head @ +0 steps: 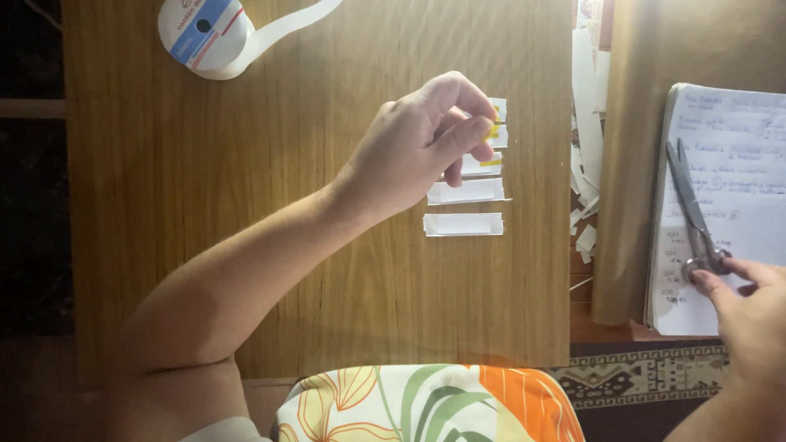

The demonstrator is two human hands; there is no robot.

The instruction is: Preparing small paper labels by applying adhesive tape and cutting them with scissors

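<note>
Two hands: left hand (426, 139) pinches a white-and-yellow paper strip (497, 123); right hand (749, 307) fingertips rest, loosely curled, on steel scissors (694, 217).

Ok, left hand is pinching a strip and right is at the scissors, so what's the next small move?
Probably close the right hand around the scissors handles and lift them: its fingertips only touch the handles on the notebook, while the left hand pinches a white strip above the board.

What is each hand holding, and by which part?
The left hand pinches a small white paper strip with yellow marks at its end. The right hand touches the grey metal scissors at the handle loops, not lifted.
</note>
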